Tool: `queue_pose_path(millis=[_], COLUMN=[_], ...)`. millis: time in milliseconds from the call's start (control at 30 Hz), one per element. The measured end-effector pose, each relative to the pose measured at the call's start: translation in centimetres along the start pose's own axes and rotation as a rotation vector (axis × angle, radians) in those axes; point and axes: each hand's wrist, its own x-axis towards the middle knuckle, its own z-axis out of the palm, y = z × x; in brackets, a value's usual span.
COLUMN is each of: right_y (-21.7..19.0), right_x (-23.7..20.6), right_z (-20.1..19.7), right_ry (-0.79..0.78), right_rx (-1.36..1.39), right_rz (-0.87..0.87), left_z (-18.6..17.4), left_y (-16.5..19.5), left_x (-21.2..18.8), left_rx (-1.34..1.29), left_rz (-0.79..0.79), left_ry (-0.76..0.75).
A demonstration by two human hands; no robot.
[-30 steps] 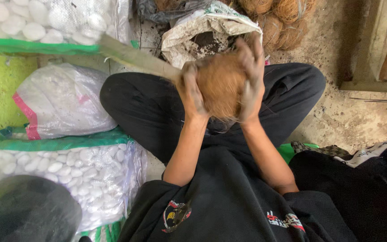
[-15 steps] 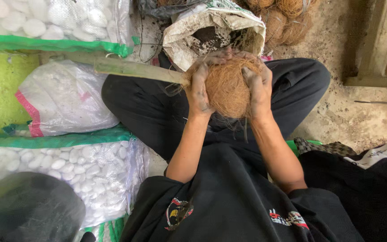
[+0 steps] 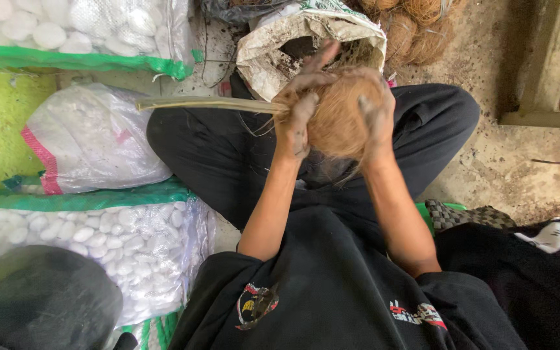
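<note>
Fingers of both hands clasp a husked brown coconut.

We see a brown fibrous coconut, clear bags of white pebbles with green bands, our black trousers, a white sack.

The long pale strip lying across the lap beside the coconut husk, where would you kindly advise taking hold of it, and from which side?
Probably at its free end over the thigh, coming from above on the person's left. The pale strip lies nearly level across the dark trousers, and that half is bare. Its other end runs in under the left hand against the fibrous coconut husk, which the right hand also cups.
</note>
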Motion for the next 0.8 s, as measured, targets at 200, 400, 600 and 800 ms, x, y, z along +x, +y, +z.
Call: queue_pose_path(millis=[200, 400, 600, 800], right_y=[-0.6, -2.1, -2.3, -2.9], right_x=[-1.1, -0.5, -0.8, -0.5], right_z=[0.4, 1.4, 0.0, -0.2], right_ry=[0.056, -0.013, 0.142, 0.156], right_rx=[0.588, -0.128, -0.051, 0.415], right_rz=[0.402, -0.640, -0.154, 0.469], left_z=[-0.1, 0.6, 1.1, 0.8], left_y=[-3.6, -2.4, 1.9, 0.1], left_x=[-2.0, -3.3, 0.4, 0.7], left_rx=[-0.420, -0.715, -0.545, -0.499], left_rz=[-0.181, -0.495, -0.475, -0.206], left_ry=[0.167, 0.562, 0.218, 0.035])
